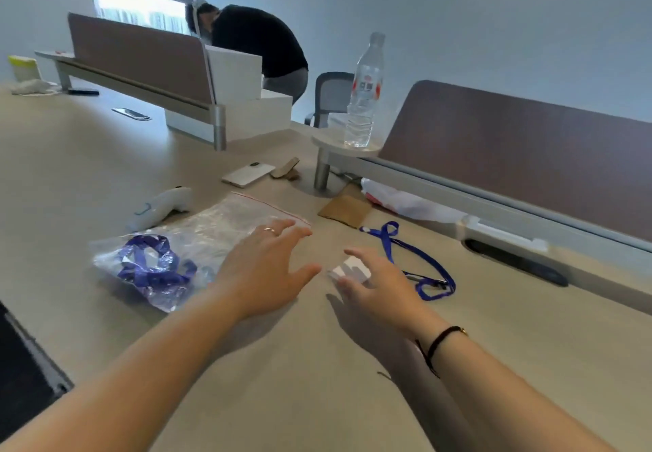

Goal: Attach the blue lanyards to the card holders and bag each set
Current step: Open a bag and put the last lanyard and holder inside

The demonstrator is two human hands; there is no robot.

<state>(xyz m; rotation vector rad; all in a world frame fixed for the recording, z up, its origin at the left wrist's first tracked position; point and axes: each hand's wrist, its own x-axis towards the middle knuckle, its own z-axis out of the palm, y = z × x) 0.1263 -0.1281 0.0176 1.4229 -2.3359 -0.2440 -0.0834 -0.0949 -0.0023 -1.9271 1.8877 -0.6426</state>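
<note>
Beige desk [106,169]: left hand [268,268] fingers spread, over clear bag [197,240]; right hand [374,285] fingers loosely spread over white card holder [349,270], blue lanyard [423,261] beside.

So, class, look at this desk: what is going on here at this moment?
A person is working at a desk, both hands stretched forward over it. The left hand is spread open beside a clear zip bag that already holds a blue lanyard. The right hand reaches over a small white card holder, touching it at most; no grip shows. A second blue lanyard lies loose on the desk just beyond it, not yet attached or bagged.
</note>
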